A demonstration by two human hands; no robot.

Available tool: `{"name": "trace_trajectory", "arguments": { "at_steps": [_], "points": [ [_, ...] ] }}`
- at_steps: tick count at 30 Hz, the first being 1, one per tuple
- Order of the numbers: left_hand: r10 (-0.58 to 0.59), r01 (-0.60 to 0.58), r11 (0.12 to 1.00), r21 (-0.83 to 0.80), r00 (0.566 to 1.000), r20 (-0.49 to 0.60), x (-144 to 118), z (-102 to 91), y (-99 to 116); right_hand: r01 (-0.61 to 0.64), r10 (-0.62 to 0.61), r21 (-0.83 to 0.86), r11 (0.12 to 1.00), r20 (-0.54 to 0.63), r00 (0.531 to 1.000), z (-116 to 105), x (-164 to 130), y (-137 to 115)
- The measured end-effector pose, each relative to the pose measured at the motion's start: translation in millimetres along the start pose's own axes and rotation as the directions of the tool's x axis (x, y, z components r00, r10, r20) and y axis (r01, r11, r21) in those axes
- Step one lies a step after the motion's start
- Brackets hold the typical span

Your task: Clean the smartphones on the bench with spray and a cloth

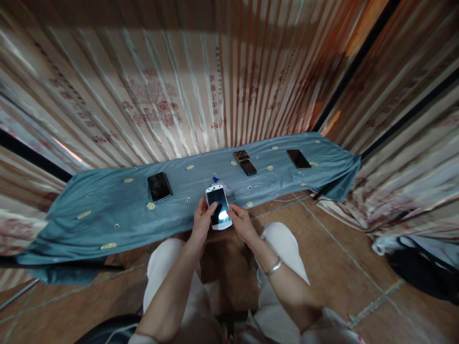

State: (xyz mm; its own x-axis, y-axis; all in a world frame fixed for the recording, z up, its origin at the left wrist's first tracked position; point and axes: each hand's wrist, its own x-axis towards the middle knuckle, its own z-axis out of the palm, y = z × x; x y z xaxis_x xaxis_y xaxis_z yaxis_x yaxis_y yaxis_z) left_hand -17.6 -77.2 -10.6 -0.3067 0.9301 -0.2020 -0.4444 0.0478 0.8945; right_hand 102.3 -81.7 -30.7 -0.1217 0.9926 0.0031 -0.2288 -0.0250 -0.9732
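Observation:
A white smartphone (217, 205) with a dark screen is held between both hands, over the front edge of the cloth-covered table. My left hand (203, 217) grips its left side, thumb lying on the screen. On the lower right edge my right hand (241, 220) is closed, its thumb at the glass and other fingers mostly hidden. A bright reflection shows low on the screen. Just beyond the phone lie a small blue object (215, 179) and a crumpled clear plastic piece (226, 189), both too small to make out fully.
Left on the blue-green tablecloth (107, 200) lies a dark tablet-like device (159, 187). A folding phone (245, 163) rests right of centre, and another dark phone (299, 159) lies farther right. Patterned curtains (179, 95) hang behind. A black bag-like item (423, 270) sits on the floor.

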Motion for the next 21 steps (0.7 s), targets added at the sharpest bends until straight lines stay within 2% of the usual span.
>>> {"name": "trace_trajectory", "arguments": {
  "at_steps": [3,5,7,10,15,21],
  "points": [
    [0.005,-0.005,1.000,0.002,0.994,0.112,-3,4.7,-8,0.128,-0.141,-0.299,0.946,-0.023,0.990,-1,-3,0],
    [-0.001,0.001,1.000,0.000,0.994,0.106,-5,6.6,-10,0.183,-0.203,-0.448,0.875,0.002,0.979,3,-9,-2],
    [-0.010,0.009,1.000,0.012,0.996,0.093,-7,7.3,-9,0.227,-0.239,-0.508,0.831,0.042,0.970,8,-16,-3],
    [-0.057,0.056,0.998,0.010,0.994,0.091,-10,5.7,-1,0.270,-0.262,-0.461,0.846,0.082,0.962,15,-23,-1],
    [-0.218,0.223,0.974,-0.026,0.966,0.140,-13,-0.4,10,0.257,-0.234,-0.278,0.926,0.115,0.966,17,-19,4],
    [-0.347,0.353,0.935,0.027,0.899,0.267,-28,-0.9,7,0.378,-0.343,-0.317,0.870,0.160,0.926,4,-8,-7]
  ]
}}
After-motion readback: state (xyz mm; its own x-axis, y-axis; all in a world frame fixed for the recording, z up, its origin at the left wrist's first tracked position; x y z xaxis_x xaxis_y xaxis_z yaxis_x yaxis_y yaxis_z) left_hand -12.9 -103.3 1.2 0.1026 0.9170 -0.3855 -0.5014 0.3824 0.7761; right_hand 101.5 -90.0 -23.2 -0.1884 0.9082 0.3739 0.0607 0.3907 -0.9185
